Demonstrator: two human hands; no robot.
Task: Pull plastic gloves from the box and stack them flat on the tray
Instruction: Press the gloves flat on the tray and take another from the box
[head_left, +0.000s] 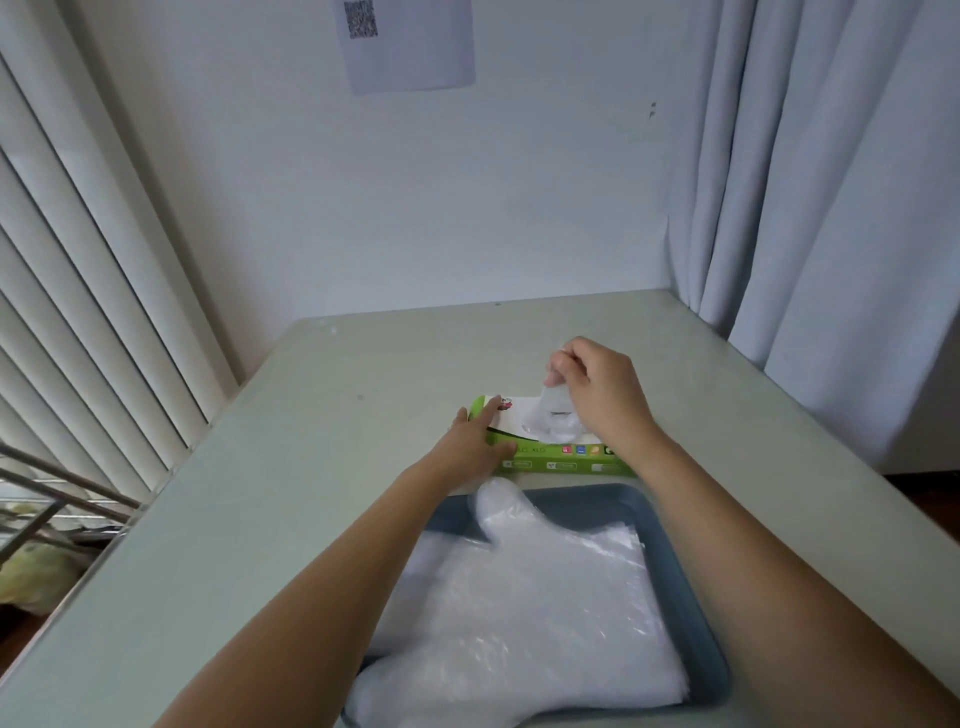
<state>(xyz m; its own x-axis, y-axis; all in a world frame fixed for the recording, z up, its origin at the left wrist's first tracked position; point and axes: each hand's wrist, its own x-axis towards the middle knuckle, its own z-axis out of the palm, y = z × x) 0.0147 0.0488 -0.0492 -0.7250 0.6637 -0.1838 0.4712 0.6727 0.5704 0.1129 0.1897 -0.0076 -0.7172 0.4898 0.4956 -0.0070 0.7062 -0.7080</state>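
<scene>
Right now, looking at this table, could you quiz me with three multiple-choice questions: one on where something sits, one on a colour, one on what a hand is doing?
1. Where does the glove box sit relative to the tray?
A. Just beyond its far edge
B. Inside it
C. Under the table

2. What colour is the tray?
A. Red
B. Blue-grey
C. Yellow

3. What is the right hand doing?
A. Lying flat on the tray
B. Pinching a glove that rises out of the box
C. Pulling at the curtain

Answers: 1 A, the green box lies on the table behind the tray. 2 B, its rim shows blue-grey around the stacked gloves. 3 B, fingertips are closed on the plastic above the opening, while the left hand steadies the box.
</scene>
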